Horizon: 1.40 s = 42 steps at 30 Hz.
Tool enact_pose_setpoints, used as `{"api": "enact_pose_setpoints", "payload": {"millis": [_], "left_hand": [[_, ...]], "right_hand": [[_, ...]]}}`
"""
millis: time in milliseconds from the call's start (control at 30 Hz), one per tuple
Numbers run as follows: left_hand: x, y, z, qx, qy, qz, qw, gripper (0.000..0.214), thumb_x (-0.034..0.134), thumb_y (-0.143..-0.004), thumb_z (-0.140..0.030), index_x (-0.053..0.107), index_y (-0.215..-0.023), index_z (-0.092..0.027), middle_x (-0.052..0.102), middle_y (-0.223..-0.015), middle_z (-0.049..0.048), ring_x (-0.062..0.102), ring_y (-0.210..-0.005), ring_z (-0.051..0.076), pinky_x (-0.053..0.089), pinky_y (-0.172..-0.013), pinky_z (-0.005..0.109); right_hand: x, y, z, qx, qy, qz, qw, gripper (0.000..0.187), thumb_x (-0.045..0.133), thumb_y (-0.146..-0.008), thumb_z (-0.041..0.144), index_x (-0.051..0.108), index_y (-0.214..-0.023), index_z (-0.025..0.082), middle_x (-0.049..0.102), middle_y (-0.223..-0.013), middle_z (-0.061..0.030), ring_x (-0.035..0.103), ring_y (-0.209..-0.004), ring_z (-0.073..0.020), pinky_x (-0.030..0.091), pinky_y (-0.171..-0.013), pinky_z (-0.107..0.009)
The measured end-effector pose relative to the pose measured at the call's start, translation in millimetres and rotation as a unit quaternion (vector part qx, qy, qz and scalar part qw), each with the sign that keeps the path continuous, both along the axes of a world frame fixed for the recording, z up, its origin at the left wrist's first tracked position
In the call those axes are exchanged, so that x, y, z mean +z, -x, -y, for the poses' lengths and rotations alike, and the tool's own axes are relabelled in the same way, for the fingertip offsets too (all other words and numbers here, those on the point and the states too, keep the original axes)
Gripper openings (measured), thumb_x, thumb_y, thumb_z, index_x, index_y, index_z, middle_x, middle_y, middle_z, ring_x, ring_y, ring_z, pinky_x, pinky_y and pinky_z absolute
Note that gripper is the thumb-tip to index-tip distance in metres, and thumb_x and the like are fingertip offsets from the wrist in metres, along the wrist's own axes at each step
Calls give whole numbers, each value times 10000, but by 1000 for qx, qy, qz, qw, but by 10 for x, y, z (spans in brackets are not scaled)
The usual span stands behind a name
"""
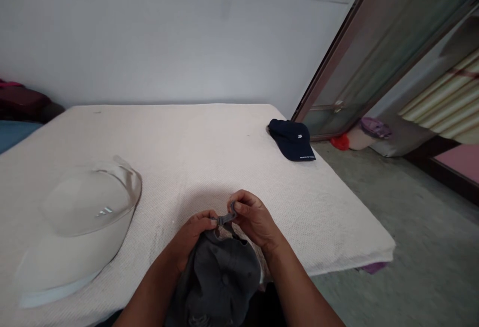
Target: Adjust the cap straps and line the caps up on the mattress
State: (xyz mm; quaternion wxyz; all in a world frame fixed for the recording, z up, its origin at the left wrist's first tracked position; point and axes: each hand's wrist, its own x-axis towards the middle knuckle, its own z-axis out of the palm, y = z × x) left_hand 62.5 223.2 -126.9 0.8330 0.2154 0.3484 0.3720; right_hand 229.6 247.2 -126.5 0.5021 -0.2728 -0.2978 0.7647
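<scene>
A dark grey baseball cap (224, 274) hangs close to my body at the bottom of the view, its back opening turned away from me. My left hand (196, 232) is closed, pinching the buckle end of the cap's adjustable strap (226, 218). On the other side, my right hand (254, 217) is closed on the strap's free end, thumb against the fingers. The strap stretches between the two hands above the opening. Part of the cap is hidden behind my forearms.
A cream sun visor hat (86, 217) lies on the white-covered bed (202, 142) to the left. A navy cap (292, 139) rests near the right edge. Beyond stand a wall (168, 43) and a glass door (344, 68); a bin (364, 135) is on the floor.
</scene>
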Motion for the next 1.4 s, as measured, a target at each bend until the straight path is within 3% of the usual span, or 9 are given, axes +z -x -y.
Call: {"api": "enact_pose_setpoints", "payload": {"millis": [100,267,433,700,933,1400], "left_hand": [[11,-4,-2,-1,-7,-1,1000,72,617,-709,-152,569,-656,-151,596,-567,6,492,-457,84,370,-458,183],[-11,-1,-5,4,-38,-23,999,47,602,-709,-155,591,-665,-140,610,-635,19,520,-528,93,400,-517,194],[-41,-2,-9,46,-47,-79,995,63,635,-708,-186,586,-680,-159,611,-618,-3,516,-511,90,397,-516,200],[50,-21,0,57,-52,-122,989,82,662,-680,-192,586,-695,-165,643,-632,-3,542,-520,99,403,-532,211],[7,-9,11,50,-66,-131,988,84,645,-714,-201,568,-717,-168,652,-656,-9,541,-529,93,399,-536,210],[-33,7,-1,31,-156,-274,948,160,686,-694,-283,581,-745,-174,587,-606,-25,498,-525,107,354,-506,214]], "right_hand": [[-1,-24,-1,4,-6,27,1000,200,748,-681,229,648,-850,193,550,-687,21,506,-562,-99,418,-526,-237],[-45,-38,-13,5,-30,70,997,159,762,-652,194,640,-748,162,540,-647,32,458,-533,-63,336,-492,-193],[-90,-40,-16,17,-41,107,993,145,759,-648,194,647,-734,162,556,-641,31,453,-545,-68,335,-501,-198],[-60,-48,-18,4,-36,104,994,128,752,-640,179,658,-726,169,567,-643,24,471,-554,-81,359,-515,-208],[-72,-54,-21,-3,-38,106,994,116,739,-659,187,653,-735,167,559,-632,31,449,-533,-71,332,-499,-204],[-99,-34,-16,46,-71,220,972,88,690,-655,170,630,-720,170,589,-645,26,502,-579,-94,369,-558,-231]]}}
